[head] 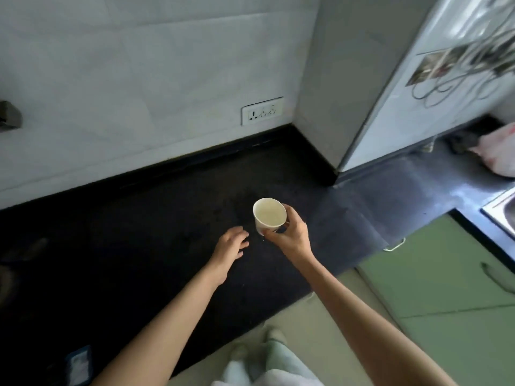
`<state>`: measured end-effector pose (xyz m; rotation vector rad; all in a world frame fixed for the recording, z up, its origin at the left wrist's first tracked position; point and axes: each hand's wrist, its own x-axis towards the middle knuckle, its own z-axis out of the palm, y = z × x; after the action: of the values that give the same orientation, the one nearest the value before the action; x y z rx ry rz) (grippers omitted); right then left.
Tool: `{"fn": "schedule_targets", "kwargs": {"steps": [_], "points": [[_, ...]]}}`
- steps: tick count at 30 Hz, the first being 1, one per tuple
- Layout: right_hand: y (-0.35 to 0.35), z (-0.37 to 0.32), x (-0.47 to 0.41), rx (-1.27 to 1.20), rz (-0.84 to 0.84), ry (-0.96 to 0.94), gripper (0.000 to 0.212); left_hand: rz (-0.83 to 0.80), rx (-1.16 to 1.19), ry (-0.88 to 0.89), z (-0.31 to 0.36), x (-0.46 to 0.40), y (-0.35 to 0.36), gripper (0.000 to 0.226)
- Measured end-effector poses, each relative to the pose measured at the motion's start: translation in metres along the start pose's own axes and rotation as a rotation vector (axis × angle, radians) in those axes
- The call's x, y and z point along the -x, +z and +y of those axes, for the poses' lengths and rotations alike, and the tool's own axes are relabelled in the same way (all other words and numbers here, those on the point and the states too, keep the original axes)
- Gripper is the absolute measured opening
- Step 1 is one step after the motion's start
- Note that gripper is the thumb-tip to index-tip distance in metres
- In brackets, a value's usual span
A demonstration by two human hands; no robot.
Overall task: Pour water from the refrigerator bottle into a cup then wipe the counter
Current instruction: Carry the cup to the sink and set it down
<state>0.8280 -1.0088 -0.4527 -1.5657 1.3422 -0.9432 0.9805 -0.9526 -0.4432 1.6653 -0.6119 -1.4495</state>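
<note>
My right hand (289, 232): it holds the white cup (269, 215) by its side, my fingers wrapped around it.
My left hand (231, 246): open, fingers spread, holding nothing, low over the black counter (139, 232).
The cup: upright, over the counter, just beside my left hand.
The fridge (418, 93): far right, door closed.
The wall plug (262, 110): behind the counter.

your right hand (289, 232) grips a white paper cup (269, 215) by its side, holding it upright above the dark counter (139, 246). your left hand (231, 246) hovers just beside the cup, fingers spread, holding nothing. a wall socket (262, 110) sits behind, and the refrigerator (418, 93) stands to the right.
</note>
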Motion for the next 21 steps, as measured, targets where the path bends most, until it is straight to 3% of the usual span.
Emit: {"fn": "schedule_targets", "kwargs": {"steps": [6, 14, 21], "points": [[-0.061, 0.009, 0.023, 0.014, 0.154, 0.026, 0.058, -0.240, 0.283, -0.174, 0.009, 0.005, 0.060, 0.033], [-0.151, 0.034, 0.047, 0.025, 0.328, 0.048, 0.058, -0.445, 0.187, -0.190, 0.013, 0.020, 0.154, 0.034], [-0.273, 0.071, 0.054, 0.071, 0.431, 0.041, 0.055, -0.561, 0.151, -0.204, 0.016, 0.034, 0.285, 0.028]]}}
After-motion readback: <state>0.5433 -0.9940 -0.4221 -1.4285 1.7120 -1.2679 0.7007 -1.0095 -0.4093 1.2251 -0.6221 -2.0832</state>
